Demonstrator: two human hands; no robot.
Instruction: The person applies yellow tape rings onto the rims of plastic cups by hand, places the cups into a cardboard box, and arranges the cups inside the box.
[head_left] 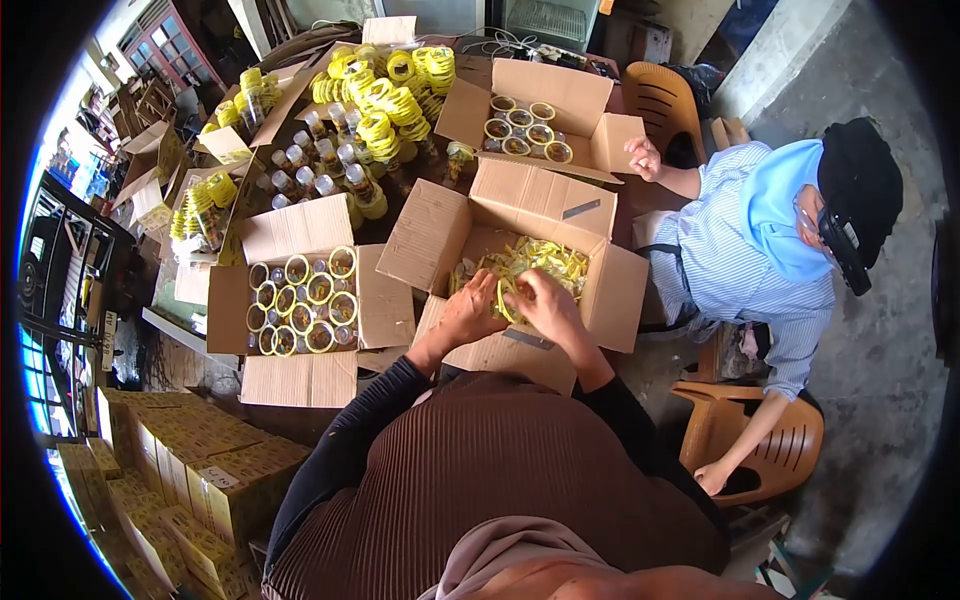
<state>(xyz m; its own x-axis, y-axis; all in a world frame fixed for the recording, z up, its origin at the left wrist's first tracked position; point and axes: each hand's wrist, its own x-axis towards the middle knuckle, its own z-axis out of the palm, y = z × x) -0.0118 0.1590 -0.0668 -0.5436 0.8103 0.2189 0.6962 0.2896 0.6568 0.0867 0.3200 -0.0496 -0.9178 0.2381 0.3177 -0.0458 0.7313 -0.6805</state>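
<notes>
My left hand point(472, 312) and my right hand point(550, 306) meet over the near side of an open cardboard box point(616, 300). Between them is a thin yellow ring-shaped strip point(505, 303), gripped in the bent fingers of both hands. Part of it is hidden behind the fingers, so its exact kind does not show. Below and beyond the hands, a loose heap of yellow and whitish strips point(545, 262) covers the box bottom.
A box of yellow-rimmed jars point(303, 300) sits left; another jar box point(525, 125) stands behind. Clear-topped jars point(325, 160) and stacked yellow rings point(385, 95) crowd the table. At right, a co-worker point(755, 220) stands near an orange chair point(735, 435). Yellow cartons point(205, 470) are stacked lower left.
</notes>
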